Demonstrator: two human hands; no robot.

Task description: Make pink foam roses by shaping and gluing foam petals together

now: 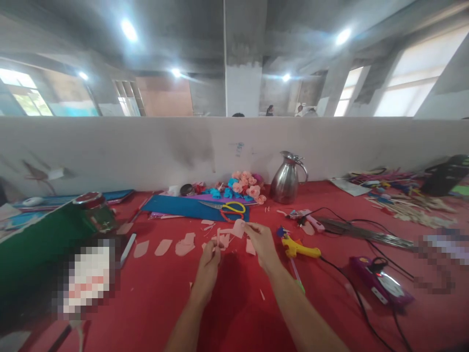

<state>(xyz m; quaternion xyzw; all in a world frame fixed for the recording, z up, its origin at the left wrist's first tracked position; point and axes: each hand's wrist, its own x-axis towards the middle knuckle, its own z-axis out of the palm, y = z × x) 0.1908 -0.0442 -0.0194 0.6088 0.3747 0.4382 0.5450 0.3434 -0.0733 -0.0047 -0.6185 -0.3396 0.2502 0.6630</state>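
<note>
My right hand pinches a pale pink paper petal by its edge, above the red table. My left hand is closed on a thin pink stem-like piece that stands up from its fingertips. Between the hands the petal's narrow end reaches toward this piece; whether they touch I cannot tell. Behind the fingers lie more pink cut pieces, partly hidden. Loose petals rest to the left, among them a rounded one and a torn-edged one. Yellow-and-red-handled scissors lie on a blue sheet beyond.
A yellow glue gun with a black cord lies right of my right hand, near a purple power strip. A steel jug and pink and blue paper flowers stand by the white partition. A jar is at left.
</note>
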